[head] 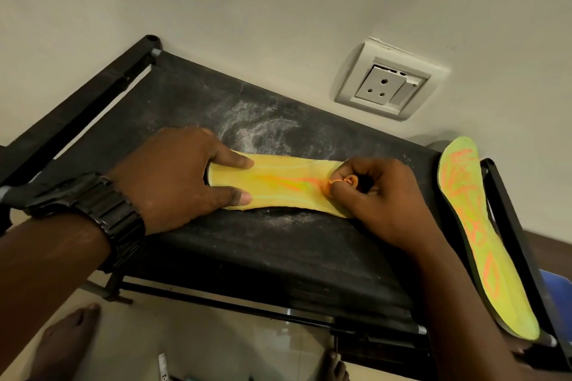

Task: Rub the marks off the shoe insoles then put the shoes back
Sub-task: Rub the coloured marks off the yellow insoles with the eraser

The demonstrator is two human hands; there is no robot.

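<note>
1. Right now the right hand (pixel 371 195) is curled tight. Its thumb and forefinger pinch a small eraser (pixel 352 180), stained orange, with its tip pressed down on the insole (pixel 284 185).
2. That insole is yellow and lies flat on the black cloth shelf (pixel 247 244). It stretches from the pinch across to the other hand. Orange smears run along its middle and end right at the eraser.
3. The left hand (pixel 173 176) rests on the end of the insole farthest from the eraser. Its thumb and forefinger are stretched out straight and spread apart, pressing the insole onto the shelf. I cannot see the other fingers from where I stand.
4. A black watch (pixel 102 210) sits on the wrist just behind that pressing hand.
5. A second insole (pixel 476 226) lies on the outer side of the pinching hand, well apart from it, along the shelf's end bar. It is greenish yellow and covered in orange scribbles.
6. White dust (pixel 263 120) is smeared over the cloth just beyond both hands, toward the wall.
7. Farther beyond the pinching hand, a white socket (pixel 387 83) is set in that wall.
8. Below the pressing hand, a bare foot (pixel 68 340) stands on the pale floor in front of the shelf.
9. Something blue (pixel 557 284) shows past the second insole, too cut off to make out.
</note>
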